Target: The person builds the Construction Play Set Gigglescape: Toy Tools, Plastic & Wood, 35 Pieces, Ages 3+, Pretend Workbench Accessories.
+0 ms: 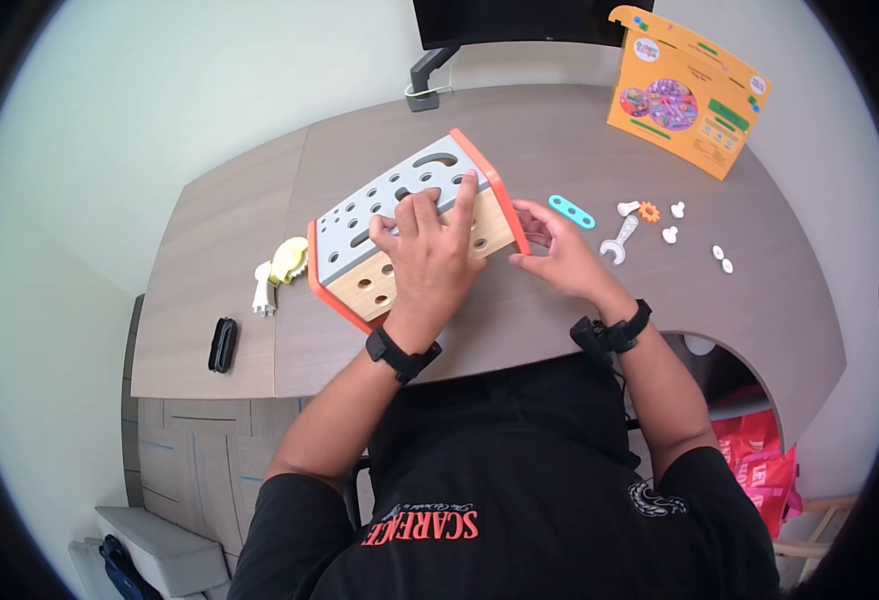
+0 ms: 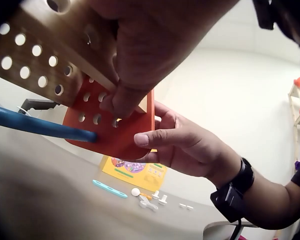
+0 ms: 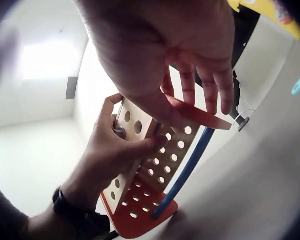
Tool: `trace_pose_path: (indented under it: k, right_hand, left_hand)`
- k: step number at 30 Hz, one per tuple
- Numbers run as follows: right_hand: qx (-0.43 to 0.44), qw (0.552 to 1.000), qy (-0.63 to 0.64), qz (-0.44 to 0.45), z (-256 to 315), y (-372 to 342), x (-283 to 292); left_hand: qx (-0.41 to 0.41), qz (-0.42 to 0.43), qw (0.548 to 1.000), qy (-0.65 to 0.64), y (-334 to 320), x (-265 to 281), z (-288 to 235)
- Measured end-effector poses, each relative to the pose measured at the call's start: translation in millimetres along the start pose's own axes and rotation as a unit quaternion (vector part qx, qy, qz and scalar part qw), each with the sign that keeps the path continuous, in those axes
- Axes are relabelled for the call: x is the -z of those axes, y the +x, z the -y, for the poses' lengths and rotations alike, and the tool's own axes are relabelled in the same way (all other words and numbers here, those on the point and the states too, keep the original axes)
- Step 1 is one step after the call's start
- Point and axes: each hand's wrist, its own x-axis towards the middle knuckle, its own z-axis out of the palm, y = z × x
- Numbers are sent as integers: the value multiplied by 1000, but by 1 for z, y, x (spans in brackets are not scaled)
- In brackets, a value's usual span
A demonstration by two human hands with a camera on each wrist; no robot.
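Over the worktop [image 1: 210, 220], the head view shows a perforated box [image 1: 412, 176] tilted, its grey top gripped by the left hand [image 1: 430, 245], while the right hand [image 1: 565, 255] holds its red end panel [image 1: 493, 185]; a teal strip [image 1: 572, 212] and white wrench [image 1: 620, 240] lie right of it. From the left wrist, the right thumb presses that panel, near a blue bar [image 2: 45, 125]. From the right wrist, the left thumb lies across the wooden side [image 3: 134, 122] and the bar runs between the red ends.
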Motion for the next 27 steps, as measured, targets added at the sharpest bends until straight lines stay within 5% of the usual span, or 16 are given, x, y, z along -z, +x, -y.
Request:
trace_pose_path:
  k: [11,17,22,27]
  right_hand:
    - [-86,995,37,21,-11,6,17]
    - [-112,992,41,37,-8,5,28]
    - [-134,989,49,43,-26,5,34]
    - [-153,987,30,29,-36,5,26]
  left_hand:
    - [5,130,990,-48,7,40,1]
    - [62,264,962,3,11,82,62]
    - [36,345,932,-102,6,75,110]
    - [30,311,940,-136,-2,65,102]
